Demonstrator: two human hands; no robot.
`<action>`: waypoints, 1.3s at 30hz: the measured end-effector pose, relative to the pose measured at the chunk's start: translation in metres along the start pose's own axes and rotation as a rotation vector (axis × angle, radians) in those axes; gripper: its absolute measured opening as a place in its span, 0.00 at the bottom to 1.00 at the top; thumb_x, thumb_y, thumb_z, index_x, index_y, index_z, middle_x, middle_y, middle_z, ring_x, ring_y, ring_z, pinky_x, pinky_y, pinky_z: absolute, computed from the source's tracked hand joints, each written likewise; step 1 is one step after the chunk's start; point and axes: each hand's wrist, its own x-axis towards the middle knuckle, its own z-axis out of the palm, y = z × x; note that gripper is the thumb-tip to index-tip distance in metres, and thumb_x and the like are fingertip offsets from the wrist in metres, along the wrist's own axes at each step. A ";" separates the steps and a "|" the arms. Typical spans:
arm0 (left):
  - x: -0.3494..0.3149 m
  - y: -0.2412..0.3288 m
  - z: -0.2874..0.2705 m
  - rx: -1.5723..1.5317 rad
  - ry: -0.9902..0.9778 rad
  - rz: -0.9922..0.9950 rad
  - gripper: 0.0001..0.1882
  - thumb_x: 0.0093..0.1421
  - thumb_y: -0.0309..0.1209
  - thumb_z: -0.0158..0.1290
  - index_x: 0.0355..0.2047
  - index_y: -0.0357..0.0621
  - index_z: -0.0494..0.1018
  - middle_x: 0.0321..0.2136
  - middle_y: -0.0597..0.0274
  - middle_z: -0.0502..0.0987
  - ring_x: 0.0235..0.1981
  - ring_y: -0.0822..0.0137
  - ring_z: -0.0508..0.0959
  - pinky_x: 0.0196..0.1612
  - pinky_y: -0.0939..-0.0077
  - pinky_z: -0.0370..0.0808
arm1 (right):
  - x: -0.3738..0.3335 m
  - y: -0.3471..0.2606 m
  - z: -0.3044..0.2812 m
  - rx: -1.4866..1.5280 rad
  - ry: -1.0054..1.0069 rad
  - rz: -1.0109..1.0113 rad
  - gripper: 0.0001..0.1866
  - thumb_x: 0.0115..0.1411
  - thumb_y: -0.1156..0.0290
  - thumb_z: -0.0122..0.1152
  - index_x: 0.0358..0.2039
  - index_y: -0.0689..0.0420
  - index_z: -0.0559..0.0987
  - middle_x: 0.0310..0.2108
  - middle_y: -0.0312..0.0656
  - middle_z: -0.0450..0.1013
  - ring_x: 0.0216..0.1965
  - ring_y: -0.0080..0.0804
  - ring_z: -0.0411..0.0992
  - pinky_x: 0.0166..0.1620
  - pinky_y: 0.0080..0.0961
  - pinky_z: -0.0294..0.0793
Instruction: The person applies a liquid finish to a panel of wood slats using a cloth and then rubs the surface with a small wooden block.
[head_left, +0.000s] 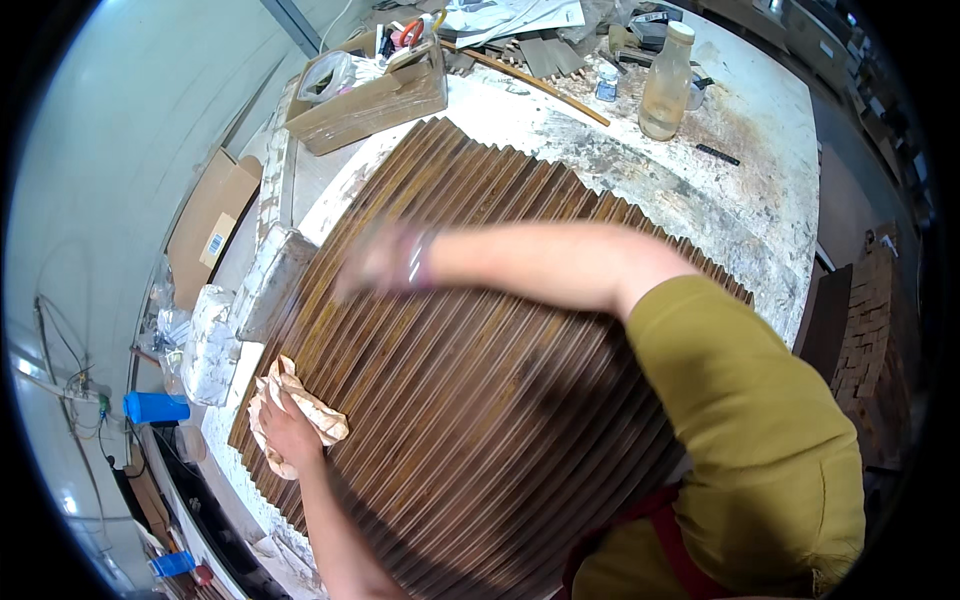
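While the left forearm stretches forward from the lower edge, the left hand point(288, 430) lies palm down, fingers extended, on a crumpled pale cloth point(325, 421) at the left side of a ridged brown panel point(430, 370) on the white surface point(760, 215). The bent right arm point(545, 262) crosses leftward over the panel; blur hides whether the right hand point(372, 262) grips anything.

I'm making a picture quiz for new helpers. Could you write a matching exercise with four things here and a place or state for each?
1. Cloth
2. Bottle
3. Right hand
4. Cardboard box

A. Upright on the table
B. Holding odds and ends
C. Partly covered by the left hand
D. Blurred

Pairs: 1-C, 2-A, 3-D, 4-B
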 end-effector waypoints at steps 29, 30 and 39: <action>-0.006 0.009 -0.007 -0.002 -0.049 -0.074 0.24 0.70 0.41 0.38 0.60 0.41 0.65 0.55 0.43 0.70 0.58 0.43 0.66 0.60 0.52 0.62 | 0.033 0.066 -0.044 -0.376 0.235 0.246 0.24 0.67 0.50 0.41 0.45 0.52 0.81 0.45 0.49 0.78 0.45 0.43 0.77 0.50 0.38 0.75; -0.004 0.016 -0.007 -0.011 -0.018 -0.075 0.24 0.70 0.41 0.38 0.60 0.40 0.65 0.54 0.43 0.71 0.57 0.43 0.66 0.60 0.52 0.62 | 0.031 0.131 -0.067 -0.409 0.386 0.255 0.23 0.67 0.50 0.41 0.46 0.51 0.81 0.45 0.47 0.78 0.45 0.41 0.77 0.50 0.36 0.75; 0.005 0.012 -0.005 -0.006 -0.049 -0.054 0.24 0.70 0.40 0.38 0.60 0.40 0.65 0.55 0.44 0.70 0.58 0.44 0.65 0.61 0.53 0.61 | 0.063 -0.001 -0.002 -0.247 -0.018 0.118 0.33 0.65 0.44 0.41 0.59 0.57 0.71 0.58 0.55 0.67 0.62 0.46 0.64 0.67 0.37 0.56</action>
